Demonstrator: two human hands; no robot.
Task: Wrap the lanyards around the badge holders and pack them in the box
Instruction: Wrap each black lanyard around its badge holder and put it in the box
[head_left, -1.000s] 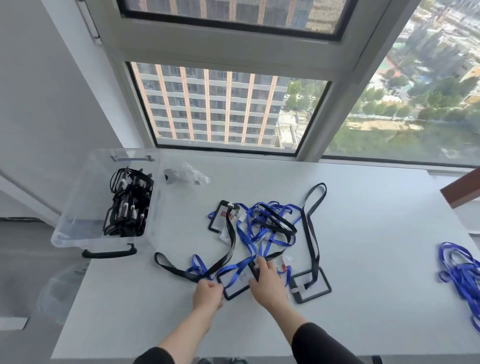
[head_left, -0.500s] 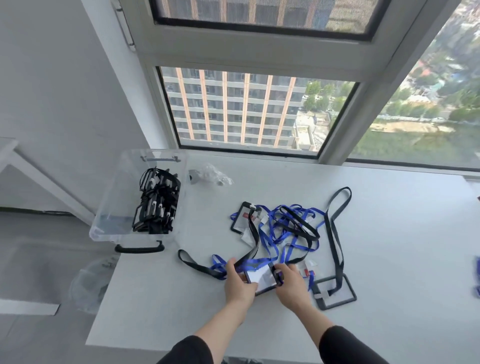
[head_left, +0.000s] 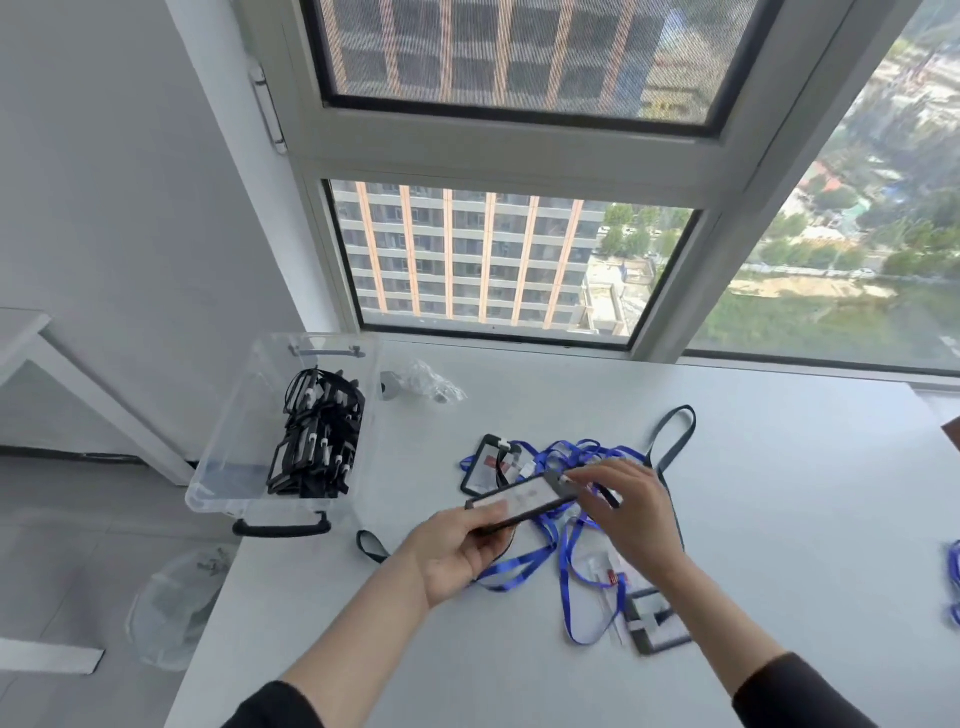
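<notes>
My left hand (head_left: 462, 551) grips the near end of a black-framed badge holder (head_left: 519, 501), lifted above the white table (head_left: 779, 519). My right hand (head_left: 631, 512) pinches the holder's far end, where its clip and black lanyard attach. Under both hands lies a tangle of blue and black lanyards (head_left: 566, 551). Another badge holder (head_left: 485, 465) lies flat behind the lifted one, and a third (head_left: 657, 623) lies near my right forearm. A clear plastic box (head_left: 239, 457) at the table's left edge holds several wrapped black badge holders (head_left: 317, 441).
A crumpled clear plastic bag (head_left: 423, 387) lies beside the box, towards the window. More blue lanyards (head_left: 953, 582) show at the right edge of the frame. The table's left edge drops to the floor, where a round clear object (head_left: 171, 608) lies.
Both hands have lifted the badge holder off the table and tilted it. My right hand has shifted to its far end. The camera has turned left.
</notes>
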